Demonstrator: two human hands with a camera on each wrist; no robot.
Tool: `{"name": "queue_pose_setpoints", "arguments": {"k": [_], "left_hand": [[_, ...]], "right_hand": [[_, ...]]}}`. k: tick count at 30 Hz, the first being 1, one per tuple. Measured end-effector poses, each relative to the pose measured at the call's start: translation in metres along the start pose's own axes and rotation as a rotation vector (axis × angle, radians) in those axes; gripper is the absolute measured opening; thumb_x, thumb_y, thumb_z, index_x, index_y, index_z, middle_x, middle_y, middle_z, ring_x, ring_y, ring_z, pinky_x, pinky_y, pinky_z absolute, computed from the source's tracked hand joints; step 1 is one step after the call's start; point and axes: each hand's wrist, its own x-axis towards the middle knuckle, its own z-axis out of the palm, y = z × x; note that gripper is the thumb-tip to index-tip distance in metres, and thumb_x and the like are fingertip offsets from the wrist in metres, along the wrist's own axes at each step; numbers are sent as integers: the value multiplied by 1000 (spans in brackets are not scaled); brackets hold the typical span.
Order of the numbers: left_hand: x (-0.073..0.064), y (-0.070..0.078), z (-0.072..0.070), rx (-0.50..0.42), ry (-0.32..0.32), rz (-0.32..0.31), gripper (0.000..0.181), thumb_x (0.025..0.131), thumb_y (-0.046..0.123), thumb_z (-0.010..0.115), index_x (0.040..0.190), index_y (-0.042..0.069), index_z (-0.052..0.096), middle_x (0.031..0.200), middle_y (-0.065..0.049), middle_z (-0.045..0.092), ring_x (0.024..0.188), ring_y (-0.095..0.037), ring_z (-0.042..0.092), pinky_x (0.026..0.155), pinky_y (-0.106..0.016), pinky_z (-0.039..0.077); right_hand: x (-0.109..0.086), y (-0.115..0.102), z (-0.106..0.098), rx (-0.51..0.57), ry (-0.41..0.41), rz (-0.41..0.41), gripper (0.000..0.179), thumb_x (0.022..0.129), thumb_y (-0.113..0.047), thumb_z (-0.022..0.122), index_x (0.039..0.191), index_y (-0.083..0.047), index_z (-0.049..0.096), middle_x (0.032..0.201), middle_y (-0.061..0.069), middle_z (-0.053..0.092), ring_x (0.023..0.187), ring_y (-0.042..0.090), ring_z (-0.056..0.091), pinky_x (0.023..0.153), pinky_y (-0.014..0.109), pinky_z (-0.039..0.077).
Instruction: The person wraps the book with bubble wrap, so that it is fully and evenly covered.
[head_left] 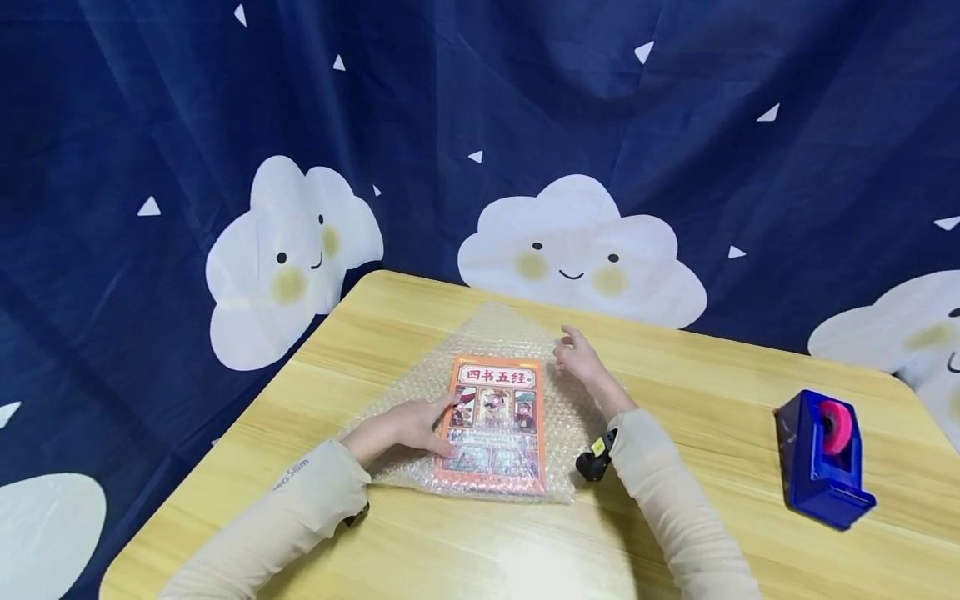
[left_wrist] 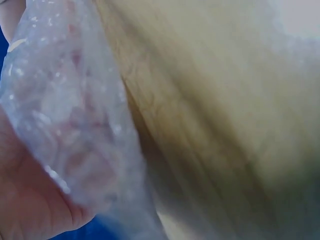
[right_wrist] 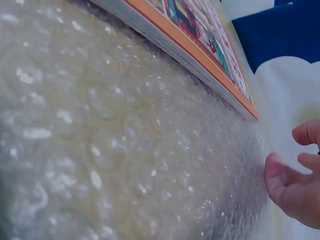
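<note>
An orange-bordered book (head_left: 495, 400) with illustrated panels lies face up on a sheet of bubble wrap (head_left: 427, 371). A layer of the wrap covers the lower part of its cover. My left hand (head_left: 411, 425) rests at the book's left edge, thumb and forefinger spread apart over the cover. Blurred wrap hides part of that hand in the left wrist view. Beside the wrap's upper right edge is my right hand (head_left: 579, 357), one finger extended and the others bent. The right wrist view shows its fingertips (right_wrist: 274, 167) right at the wrap's edge, with nothing visible between them.
A blue tape dispenser (head_left: 825, 462) with a pink-red roll (head_left: 836, 427) stands at the right of the wooden table (head_left: 720, 400). Behind the table hangs a dark blue curtain (head_left: 420, 100) printed with smiling clouds.
</note>
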Motion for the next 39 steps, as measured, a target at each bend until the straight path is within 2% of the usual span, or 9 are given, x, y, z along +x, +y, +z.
{"name": "queue_pose_setpoints", "arguments": {"k": [4, 11, 17, 20, 23, 28, 31, 35, 39], "left_hand": [[1, 0, 0, -13, 2, 4, 96, 71, 46, 73, 143, 4, 25, 129, -28, 47, 116, -39, 48, 98, -49, 38], [0, -1, 0, -14, -10, -16, 96, 71, 46, 72, 144, 6, 24, 129, -27, 48, 116, -38, 48, 98, -48, 38], [-3, -1, -1, -18, -2, -14, 95, 72, 46, 72, 144, 5, 24, 131, -27, 45, 118, -38, 46, 99, -48, 37], [-3, -1, 0, -22, 12, -11, 94, 71, 44, 73, 143, 5, 25, 131, -27, 46, 118, -38, 46, 100, -48, 37], [-1, -1, 2, -36, 12, 9, 94, 72, 44, 73, 143, 6, 25, 133, -27, 44, 120, -39, 44, 102, -48, 34], [0, -1, 4, -66, 3, 7, 95, 71, 45, 73, 144, 8, 25, 137, -25, 39, 125, -38, 39, 105, -49, 29], [-1, -1, 2, -86, 5, -11, 94, 71, 43, 74, 144, 9, 25, 139, -24, 38, 127, -38, 37, 106, -49, 28], [-2, 0, 0, -103, 4, -5, 92, 72, 40, 74, 144, 8, 26, 139, -24, 37, 127, -38, 36, 107, -48, 27], [-3, 0, 0, -100, 5, 3, 90, 73, 39, 74, 143, 7, 27, 139, -24, 38, 127, -37, 36, 106, -48, 28]], "right_hand": [[1, -1, -1, -23, -21, 15, 66, 89, -2, 40, 145, 1, 5, 147, 29, 13, 66, 9, 45, 61, 20, 43], [5, 1, 0, 19, -37, 23, 61, 93, -4, 40, 144, 2, 9, 139, 29, 29, 72, 10, 47, 64, 20, 46], [5, -4, 0, 79, -4, -2, 59, 91, -2, 44, 142, 6, 17, 108, 15, 42, 66, 6, 44, 59, 15, 44], [2, -6, -1, 89, -26, -37, 60, 88, 1, 45, 140, 10, 17, 95, 8, 41, 67, 7, 48, 63, 17, 47], [-2, -8, -3, 58, -54, -63, 57, 87, 2, 45, 137, 16, 21, 90, 8, 45, 70, 9, 54, 70, 22, 51], [-8, -14, -3, -13, -76, -89, 42, 89, -2, 48, 126, 16, 40, 98, 22, 57, 75, 14, 57, 78, 32, 52], [-9, -21, 1, -27, -87, -123, 39, 89, -5, 50, 123, 13, 45, 112, 29, 55, 83, 20, 60, 85, 38, 50], [-14, -32, 13, -19, -105, -177, 42, 90, -6, 50, 129, 8, 43, 129, 26, 47, 97, 32, 58, 92, 43, 45], [-18, -42, 28, -13, -98, -233, 42, 90, -6, 52, 130, 3, 45, 131, 22, 47, 106, 35, 55, 93, 44, 45]]}}
